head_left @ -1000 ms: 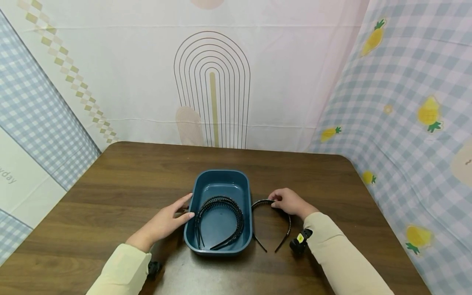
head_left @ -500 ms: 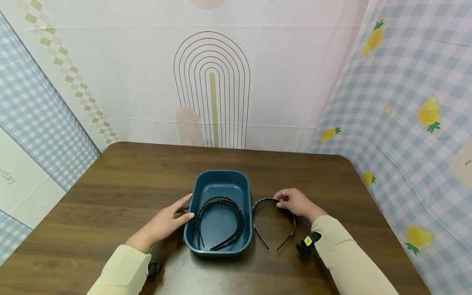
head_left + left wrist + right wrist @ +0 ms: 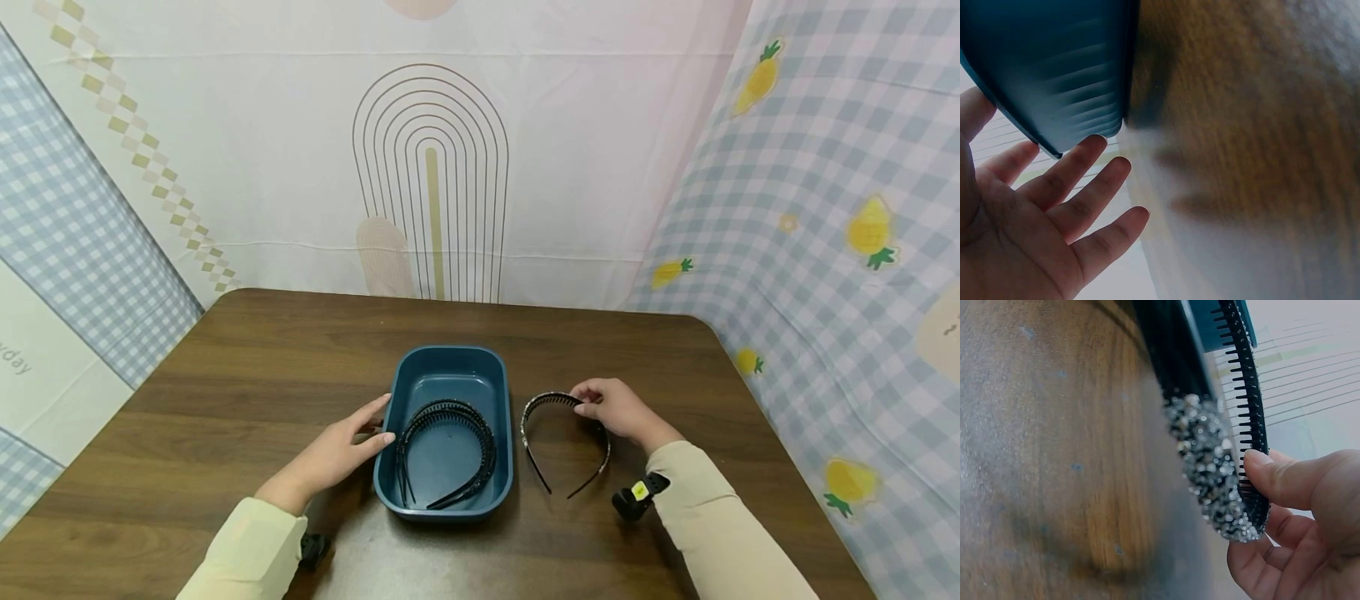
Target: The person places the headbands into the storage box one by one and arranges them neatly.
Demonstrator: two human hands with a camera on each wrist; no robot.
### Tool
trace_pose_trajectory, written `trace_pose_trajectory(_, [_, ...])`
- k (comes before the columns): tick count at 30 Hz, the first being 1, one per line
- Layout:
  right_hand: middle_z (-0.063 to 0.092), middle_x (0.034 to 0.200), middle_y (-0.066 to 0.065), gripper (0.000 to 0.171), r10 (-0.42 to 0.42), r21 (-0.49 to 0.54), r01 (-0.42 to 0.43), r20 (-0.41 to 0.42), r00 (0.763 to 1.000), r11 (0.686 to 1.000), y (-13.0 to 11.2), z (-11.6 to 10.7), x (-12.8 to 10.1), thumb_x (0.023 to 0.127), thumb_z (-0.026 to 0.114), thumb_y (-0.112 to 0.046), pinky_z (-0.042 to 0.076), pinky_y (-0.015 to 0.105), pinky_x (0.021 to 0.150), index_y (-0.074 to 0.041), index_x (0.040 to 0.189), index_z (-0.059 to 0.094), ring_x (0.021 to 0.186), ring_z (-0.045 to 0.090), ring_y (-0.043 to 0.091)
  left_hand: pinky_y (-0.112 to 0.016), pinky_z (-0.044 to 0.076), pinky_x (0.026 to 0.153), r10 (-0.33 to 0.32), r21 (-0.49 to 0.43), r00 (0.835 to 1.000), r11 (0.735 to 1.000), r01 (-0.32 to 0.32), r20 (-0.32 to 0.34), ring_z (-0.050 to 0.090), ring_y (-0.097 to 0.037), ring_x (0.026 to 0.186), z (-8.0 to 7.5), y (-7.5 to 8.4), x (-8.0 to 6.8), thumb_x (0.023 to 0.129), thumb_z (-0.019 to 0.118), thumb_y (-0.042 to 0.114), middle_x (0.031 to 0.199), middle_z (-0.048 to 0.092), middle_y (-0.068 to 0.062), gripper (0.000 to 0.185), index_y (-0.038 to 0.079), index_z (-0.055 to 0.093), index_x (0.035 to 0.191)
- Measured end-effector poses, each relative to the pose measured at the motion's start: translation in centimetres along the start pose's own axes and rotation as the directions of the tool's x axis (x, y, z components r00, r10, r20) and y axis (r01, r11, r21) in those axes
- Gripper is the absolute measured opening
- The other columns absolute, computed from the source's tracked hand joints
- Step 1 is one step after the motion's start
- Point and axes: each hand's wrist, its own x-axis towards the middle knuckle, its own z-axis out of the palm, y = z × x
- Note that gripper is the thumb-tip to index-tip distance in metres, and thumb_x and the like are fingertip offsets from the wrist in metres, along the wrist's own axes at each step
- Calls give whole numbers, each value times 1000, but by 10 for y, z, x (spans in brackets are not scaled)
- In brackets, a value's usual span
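Note:
My right hand [image 3: 618,411] pinches a black headband [image 3: 527,429] by its upper right curve, to the right of a blue tray. Seen from the right wrist, the headband [image 3: 1200,450] has sparkling stones outside and comb teeth inside, and my thumb presses on the toothed side. My left hand [image 3: 337,450] rests its fingertips at the left rim of the blue tray [image 3: 502,492], fingers spread. In the left wrist view those fingers [image 3: 1100,240] are fairly straight beside the tray's outer wall [image 3: 1066,75]. Several black headbands [image 3: 483,471] lie nested inside the tray.
The tray stands on a brown wooden table [image 3: 247,383] with rounded far corners. A white patterned cloth [image 3: 585,150] hangs behind the table, and a checked cloth [image 3: 810,317] drapes along its right side. Each wrist bears a black camera [image 3: 633,500].
My right hand has moved right and slightly away from me with the headband, which now stands apart from the tray's right side. The left hand and tray have stayed in place.

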Motion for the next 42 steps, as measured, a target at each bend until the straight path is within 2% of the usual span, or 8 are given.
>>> trace_pose_trajectory(14, [60,100,15,20,67,-18,-68,-83,994,997,-1,-7,-5,92,63,-4,48,37,72,3,111,65,93,55,28,-58,39,101,-1,3,1000,1000,1,-4,53,-35,122,0,0,-1,97,56,40,128,59,-16,68,11,29,153])
trace_pose_trajectory(25, [60,102,13,23,90,24,-88,-111,990,996,-12,-8,-3,94,61,-7,47,36,73,1,115,64,95,55,27,-58,39,101,-2,0,1000,1000,2,-3,52,-36,123,1,0,-1,97,56,39,128,59,-17,68,11,29,152])
trace_pose_trajectory(42, [59,101,12,21,90,64,-82,-139,986,995,-46,-6,6,95,61,-8,47,36,74,0,114,64,96,54,26,-58,39,102,-7,7,1000,1000,7,4,52,-36,124,0,0,-1,97,55,44,130,57,-18,70,12,28,153])
